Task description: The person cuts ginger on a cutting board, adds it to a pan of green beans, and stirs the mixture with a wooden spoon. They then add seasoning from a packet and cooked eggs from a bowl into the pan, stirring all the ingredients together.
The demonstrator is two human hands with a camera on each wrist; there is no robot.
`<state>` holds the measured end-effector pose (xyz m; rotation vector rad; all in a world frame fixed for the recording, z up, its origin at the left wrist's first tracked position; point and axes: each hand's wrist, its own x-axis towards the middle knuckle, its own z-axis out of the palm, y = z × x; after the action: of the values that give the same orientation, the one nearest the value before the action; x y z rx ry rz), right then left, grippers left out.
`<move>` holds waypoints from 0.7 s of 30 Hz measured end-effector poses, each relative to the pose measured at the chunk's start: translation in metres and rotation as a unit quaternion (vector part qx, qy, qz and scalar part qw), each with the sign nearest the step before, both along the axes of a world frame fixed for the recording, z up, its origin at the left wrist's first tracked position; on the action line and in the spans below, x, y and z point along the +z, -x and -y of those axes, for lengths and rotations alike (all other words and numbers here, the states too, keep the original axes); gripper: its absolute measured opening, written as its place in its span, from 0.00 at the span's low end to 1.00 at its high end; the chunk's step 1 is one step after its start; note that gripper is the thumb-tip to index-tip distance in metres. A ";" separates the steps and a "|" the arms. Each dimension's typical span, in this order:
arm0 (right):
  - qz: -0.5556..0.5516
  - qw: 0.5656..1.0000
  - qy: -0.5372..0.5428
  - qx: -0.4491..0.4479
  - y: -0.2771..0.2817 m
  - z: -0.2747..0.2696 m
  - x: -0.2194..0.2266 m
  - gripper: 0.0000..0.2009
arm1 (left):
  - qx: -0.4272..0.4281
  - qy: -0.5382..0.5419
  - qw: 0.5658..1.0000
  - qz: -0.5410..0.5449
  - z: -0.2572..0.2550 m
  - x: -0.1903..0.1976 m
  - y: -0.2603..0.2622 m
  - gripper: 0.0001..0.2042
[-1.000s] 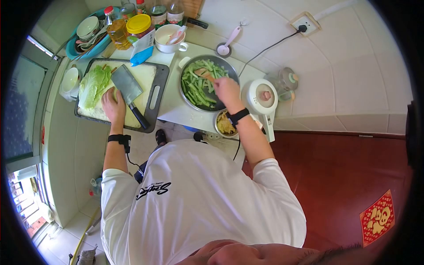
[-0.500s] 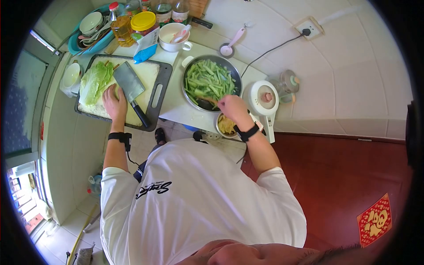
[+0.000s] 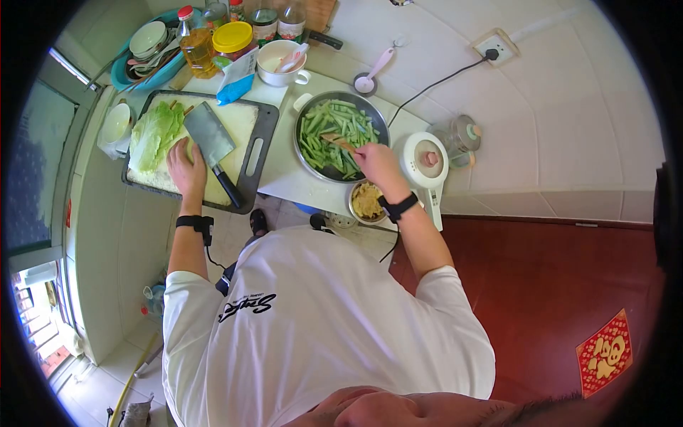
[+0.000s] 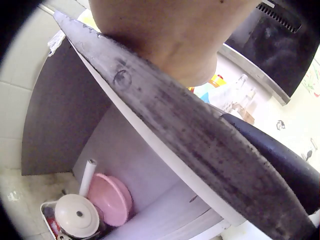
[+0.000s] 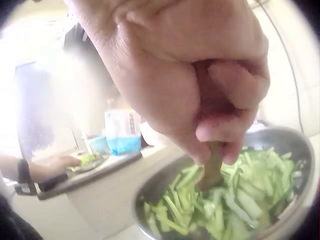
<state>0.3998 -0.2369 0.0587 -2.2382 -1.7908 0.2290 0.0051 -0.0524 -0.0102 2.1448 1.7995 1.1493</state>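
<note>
In the head view my left hand (image 3: 187,171) rests on the grey-edged cutting board (image 3: 265,135), its fingers extended beside pale green cabbage leaves (image 3: 153,139). A cleaver (image 3: 210,135) lies just right of those fingers, its black handle toward me. My right hand (image 3: 379,169) grips a wooden spatula (image 3: 338,141), whose blade sits among cut green vegetable strips (image 3: 340,117) in a frying pan (image 3: 329,173). The right wrist view shows fingers curled round the spatula handle (image 5: 214,165) above the strips. In the left wrist view the board's edge (image 4: 165,110) hides most of the left hand.
A bowl of yellowish food (image 3: 367,201) stands at the pan's near side, and a white lidded pot (image 3: 425,158) to its right. Behind are a white cup (image 3: 269,67), an oil bottle (image 3: 196,50) and a blue basin (image 3: 153,78) of dishes. A cord (image 3: 441,77) runs down the wall.
The spatula moved from the pan's far part to its near edge, then back toward the middle, shifting the vegetable strips. My left hand stays beside the cabbage.
</note>
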 end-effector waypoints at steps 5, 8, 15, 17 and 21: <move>-0.239 0.935 0.260 -0.039 0.028 0.000 0.049 0.10 | -0.004 -0.017 1.000 0.001 -0.001 -0.001 -0.001 0.16; -0.128 0.986 0.110 -0.010 0.018 -0.021 -0.025 0.10 | -0.001 -0.008 1.000 -0.003 0.000 0.002 -0.002 0.16; 0.000 0.997 -0.032 -0.068 -0.003 -0.038 0.003 0.10 | -0.012 -0.030 0.999 -0.014 -0.002 -0.003 0.000 0.16; 0.020 0.996 -0.025 -0.077 0.002 -0.043 -0.004 0.09 | -0.011 -0.018 1.000 -0.013 -0.001 -0.003 -0.001 0.16; 0.103 0.994 -0.043 -0.017 0.002 -0.031 -0.046 0.07 | 0.004 -0.012 1.000 -0.019 -0.003 -0.004 0.000 0.15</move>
<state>0.3975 -0.2060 0.0127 -2.3009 -1.8218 -0.0873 0.0047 -0.0493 -0.0143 2.1897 1.8195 1.1460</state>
